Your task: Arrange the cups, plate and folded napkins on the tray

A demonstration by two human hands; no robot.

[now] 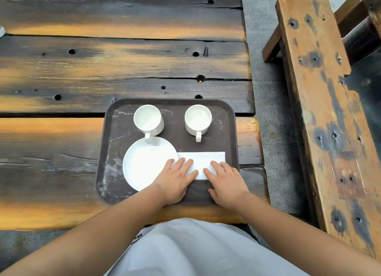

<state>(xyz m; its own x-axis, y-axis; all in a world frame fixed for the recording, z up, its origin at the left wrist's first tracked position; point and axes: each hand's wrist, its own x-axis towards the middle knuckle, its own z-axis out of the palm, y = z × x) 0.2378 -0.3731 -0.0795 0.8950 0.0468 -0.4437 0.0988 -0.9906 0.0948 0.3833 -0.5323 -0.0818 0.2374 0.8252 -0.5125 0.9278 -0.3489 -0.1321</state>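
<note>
A dark brown tray (115, 143) lies on the wooden table. Two white cups stand upright at its far side, the left cup (148, 120) and the right cup (198, 120), both handles pointing toward me. A white plate (144, 162) sits at the near left; the left cup's handle overlaps its far rim. A folded white napkin (204, 159) lies flat right of the plate. My left hand (175, 180) rests flat, fingers spread on the napkin's left end and the plate's edge. My right hand (224, 182) presses flat on the napkin's near right part.
The table (123, 59) is made of dark, weathered planks with holes and cracks. Its right edge ends just past the tray. A wooden bench (321, 102) runs along the right, across a strip of grey floor (268, 94).
</note>
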